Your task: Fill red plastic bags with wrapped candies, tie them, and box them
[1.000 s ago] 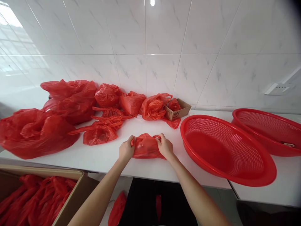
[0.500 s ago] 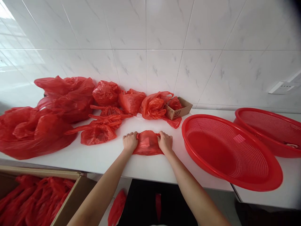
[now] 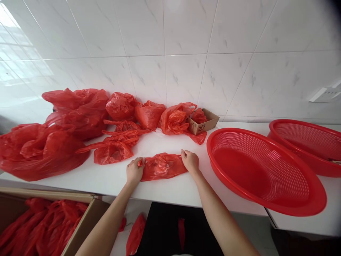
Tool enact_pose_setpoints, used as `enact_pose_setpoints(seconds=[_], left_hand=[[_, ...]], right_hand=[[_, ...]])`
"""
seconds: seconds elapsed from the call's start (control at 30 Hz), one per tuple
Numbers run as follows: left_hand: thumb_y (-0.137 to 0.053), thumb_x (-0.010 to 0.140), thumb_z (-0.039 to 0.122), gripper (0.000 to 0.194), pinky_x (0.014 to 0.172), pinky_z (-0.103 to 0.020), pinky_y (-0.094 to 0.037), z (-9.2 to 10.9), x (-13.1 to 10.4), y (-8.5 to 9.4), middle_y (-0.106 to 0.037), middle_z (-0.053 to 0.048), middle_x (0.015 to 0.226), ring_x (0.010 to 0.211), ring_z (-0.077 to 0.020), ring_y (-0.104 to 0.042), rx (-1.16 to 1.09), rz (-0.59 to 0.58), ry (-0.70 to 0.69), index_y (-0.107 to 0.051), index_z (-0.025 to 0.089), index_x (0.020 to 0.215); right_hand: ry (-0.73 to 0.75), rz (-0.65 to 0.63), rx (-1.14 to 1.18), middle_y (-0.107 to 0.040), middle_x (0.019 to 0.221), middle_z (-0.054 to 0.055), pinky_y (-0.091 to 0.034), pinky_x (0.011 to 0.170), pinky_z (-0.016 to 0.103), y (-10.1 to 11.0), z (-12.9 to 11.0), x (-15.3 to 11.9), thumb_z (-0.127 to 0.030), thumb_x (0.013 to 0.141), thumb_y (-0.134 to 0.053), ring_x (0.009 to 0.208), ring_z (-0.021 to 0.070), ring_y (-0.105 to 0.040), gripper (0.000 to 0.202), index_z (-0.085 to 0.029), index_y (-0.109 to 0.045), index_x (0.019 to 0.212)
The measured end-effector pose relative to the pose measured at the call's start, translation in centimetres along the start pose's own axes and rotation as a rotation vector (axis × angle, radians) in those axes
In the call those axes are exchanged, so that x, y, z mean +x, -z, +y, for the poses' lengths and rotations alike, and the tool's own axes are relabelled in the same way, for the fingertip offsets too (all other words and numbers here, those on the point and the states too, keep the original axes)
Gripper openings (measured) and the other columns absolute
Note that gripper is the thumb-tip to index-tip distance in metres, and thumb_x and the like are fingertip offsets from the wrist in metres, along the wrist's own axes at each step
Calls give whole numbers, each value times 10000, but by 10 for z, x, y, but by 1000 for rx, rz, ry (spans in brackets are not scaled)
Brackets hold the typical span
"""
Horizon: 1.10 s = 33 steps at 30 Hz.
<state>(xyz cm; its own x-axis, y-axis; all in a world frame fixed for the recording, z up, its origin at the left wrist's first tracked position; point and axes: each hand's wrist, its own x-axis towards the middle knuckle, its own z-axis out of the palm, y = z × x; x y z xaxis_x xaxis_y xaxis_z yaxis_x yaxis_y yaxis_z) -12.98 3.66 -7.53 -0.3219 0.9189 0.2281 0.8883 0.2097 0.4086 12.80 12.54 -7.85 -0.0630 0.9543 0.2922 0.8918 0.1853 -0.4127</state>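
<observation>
A red plastic bag (image 3: 163,166) lies flattened and stretched sideways on the white table (image 3: 160,192), with something pale showing faintly through its middle. My left hand (image 3: 134,170) is closed on the bag's left end, a tuft of red plastic poking out by the thumb. At the other end, my right hand (image 3: 190,160) pinches the bag's right edge between thumb and fingers. Just beyond my left hand rests another red bag (image 3: 113,153) with its handles pulled out to the sides.
Large full red bags (image 3: 39,153) crowd the left end, and smaller ones line the wall. A small cardboard box (image 3: 207,124) stands behind. Two red plastic baskets (image 3: 247,170) occupy the right. An open carton (image 3: 77,227) of red bags sits below, at the lower left.
My hands have moved apart, the left one leftward and slightly nearer me. The bag between them has gone from a compact bundle to a wider, flatter strip.
</observation>
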Motion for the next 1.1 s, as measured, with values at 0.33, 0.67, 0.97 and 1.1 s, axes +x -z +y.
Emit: enact_pose_setpoints(seconds=[0.33, 0.67, 0.97, 1.1], left_hand=[[-304, 947, 450, 399, 715, -275, -493, -18, -14, 28, -701, -24, 795, 772, -194, -653, -172, -13, 77, -591, 226, 785], [-589, 860, 360, 364, 1072, -395, -323, 89, 7, 32, -582, -60, 1311, 1240, -252, -492, -66, -149, -266, -598, 292, 1218], [-564, 836, 357, 168, 731, -284, -486, 64, 3, 76, -712, -17, 888, 824, -198, -652, -114, -506, -242, -660, 247, 919], [-565, 797, 476, 309, 697, -269, -509, 18, 6, 140, -719, -22, 909, 825, -210, -658, -163, -537, -148, -665, 234, 962]], right_hand=[[-24, 33, 127, -618, 597, 40, -209, 540, 265, -7, 7, 3, -376, 965, -363, 521, 120, -427, 460, -187, -609, 626], [-25, 61, 364, -483, 518, -23, -225, 518, 243, -5, 14, 1, -508, 942, -346, 509, 115, -327, 484, -204, -413, 570], [-90, 102, 570, -568, 650, -18, -344, 548, 231, -2, 19, 2, -547, 932, -314, 570, 142, -506, 364, -227, -462, 842], [-112, 65, 588, -585, 650, -14, -339, 551, 244, -7, 20, 5, -532, 886, -405, 573, 157, -520, 317, -230, -491, 846]])
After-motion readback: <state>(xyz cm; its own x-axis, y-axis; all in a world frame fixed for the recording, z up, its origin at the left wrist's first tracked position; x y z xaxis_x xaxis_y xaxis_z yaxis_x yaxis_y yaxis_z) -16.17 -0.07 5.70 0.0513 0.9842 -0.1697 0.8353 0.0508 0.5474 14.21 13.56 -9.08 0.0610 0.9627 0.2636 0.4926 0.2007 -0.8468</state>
